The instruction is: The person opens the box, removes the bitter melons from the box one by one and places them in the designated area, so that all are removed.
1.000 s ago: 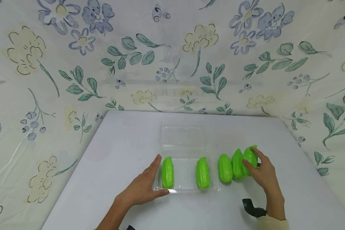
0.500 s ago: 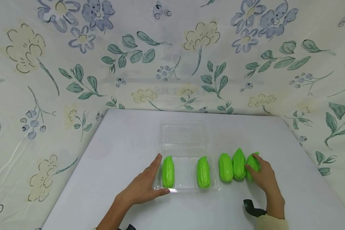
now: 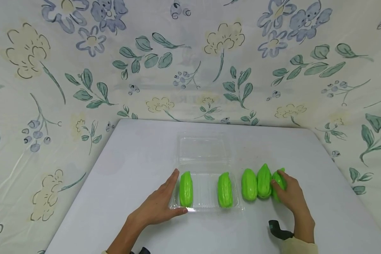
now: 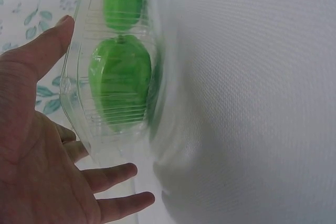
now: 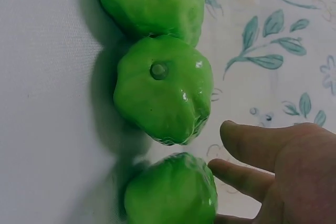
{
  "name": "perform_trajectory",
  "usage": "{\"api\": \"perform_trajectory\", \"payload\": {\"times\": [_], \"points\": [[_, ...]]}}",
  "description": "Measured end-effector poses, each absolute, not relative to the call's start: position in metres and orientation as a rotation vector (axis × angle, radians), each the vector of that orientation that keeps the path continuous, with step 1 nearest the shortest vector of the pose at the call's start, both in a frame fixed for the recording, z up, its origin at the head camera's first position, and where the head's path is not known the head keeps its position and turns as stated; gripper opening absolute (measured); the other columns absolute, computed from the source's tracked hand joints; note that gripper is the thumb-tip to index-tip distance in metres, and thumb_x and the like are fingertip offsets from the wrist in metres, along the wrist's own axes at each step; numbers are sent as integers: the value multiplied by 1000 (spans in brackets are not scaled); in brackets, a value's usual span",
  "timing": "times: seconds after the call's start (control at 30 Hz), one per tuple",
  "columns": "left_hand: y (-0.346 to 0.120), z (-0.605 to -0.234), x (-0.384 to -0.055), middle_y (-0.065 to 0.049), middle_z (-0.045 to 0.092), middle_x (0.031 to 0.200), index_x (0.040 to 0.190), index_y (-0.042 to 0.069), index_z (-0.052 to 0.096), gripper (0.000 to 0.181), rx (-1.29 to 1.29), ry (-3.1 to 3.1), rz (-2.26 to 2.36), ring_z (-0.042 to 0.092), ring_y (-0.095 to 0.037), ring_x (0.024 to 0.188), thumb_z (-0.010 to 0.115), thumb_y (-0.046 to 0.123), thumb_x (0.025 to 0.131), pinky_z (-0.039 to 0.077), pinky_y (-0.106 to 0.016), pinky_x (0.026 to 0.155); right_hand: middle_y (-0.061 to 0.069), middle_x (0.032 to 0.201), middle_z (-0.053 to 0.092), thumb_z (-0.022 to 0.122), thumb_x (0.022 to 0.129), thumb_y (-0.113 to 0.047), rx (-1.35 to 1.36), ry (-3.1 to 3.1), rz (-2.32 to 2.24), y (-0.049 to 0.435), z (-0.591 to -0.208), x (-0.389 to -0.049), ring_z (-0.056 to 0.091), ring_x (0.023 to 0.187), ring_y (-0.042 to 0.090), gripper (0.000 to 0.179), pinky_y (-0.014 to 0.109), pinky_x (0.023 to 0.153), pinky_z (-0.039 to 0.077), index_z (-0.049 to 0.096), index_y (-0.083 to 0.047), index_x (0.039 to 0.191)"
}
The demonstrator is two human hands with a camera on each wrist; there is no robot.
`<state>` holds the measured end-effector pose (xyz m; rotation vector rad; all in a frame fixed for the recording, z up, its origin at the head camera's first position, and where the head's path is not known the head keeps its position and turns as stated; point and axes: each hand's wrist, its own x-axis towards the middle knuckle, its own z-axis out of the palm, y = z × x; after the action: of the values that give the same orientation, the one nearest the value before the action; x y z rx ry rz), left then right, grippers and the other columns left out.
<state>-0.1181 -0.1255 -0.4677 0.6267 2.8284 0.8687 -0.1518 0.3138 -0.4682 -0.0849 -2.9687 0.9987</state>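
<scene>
A clear plastic clamshell box [image 3: 204, 203] lies with its lid [image 3: 203, 148] folded back. Inside sit two glossy green ridged fruits, a left one [image 3: 186, 189] and a right one [image 3: 225, 190]. My left hand [image 3: 155, 208] rests at the box's left front corner, fingers extended, thumb along the front edge. Right of the box, a row holds a near fruit [image 3: 249, 185], a pointed middle fruit [image 3: 264, 181] and an end fruit [image 3: 278, 183]. My right hand [image 3: 292, 194] is at the end fruit; in the right wrist view its thumb [image 5: 257, 142] is apart from it while a fingertip reaches its side.
Everything lies on a white table [image 3: 127, 151] backed and flanked by a floral-patterned sheet [image 3: 190, 70]. A black wrist mount [image 3: 279, 231] sticks out beside the right wrist. The row of fruits stands close to the box's right side.
My right hand has shifted the end fruit slightly right and toward me, away from the middle fruit, and its thumb has come loose from it. The left hand has stayed at the box.
</scene>
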Motion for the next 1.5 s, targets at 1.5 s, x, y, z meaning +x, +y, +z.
{"api": "perform_trajectory", "payload": {"times": [1.5], "points": [[-123, -466, -118, 2, 3, 164, 158, 22, -8, 119, 620, 2830, 857, 22, -22, 145, 74, 58, 80, 33, -45, 110, 23, 137, 50, 63, 97, -11, 209, -2543, 1109, 246, -409, -142, 53, 117, 45, 49, 59, 86, 50, 49, -7, 143]]}}
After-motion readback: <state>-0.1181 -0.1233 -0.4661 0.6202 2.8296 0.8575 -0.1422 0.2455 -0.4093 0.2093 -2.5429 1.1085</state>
